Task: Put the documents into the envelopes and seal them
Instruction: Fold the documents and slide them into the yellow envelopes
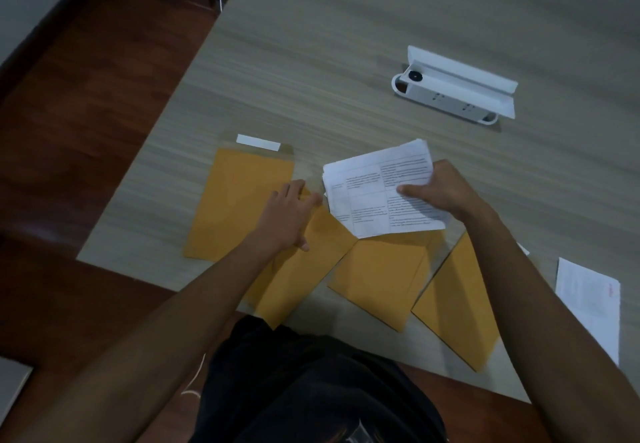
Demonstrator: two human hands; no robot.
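Right hand pinches folded printed documents; white, table-ruled text.

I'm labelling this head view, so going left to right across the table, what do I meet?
Flat envelope with white strip → left hand → printed documents → right hand → loose white sheet.

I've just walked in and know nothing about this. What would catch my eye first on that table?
Probably the yellow envelopes fanned out along the table's near edge, bright against the grey wood. Just above them the right hand holds a stack of printed papers, while the left hand rests on one envelope. Farther back on the right lies a white power strip.
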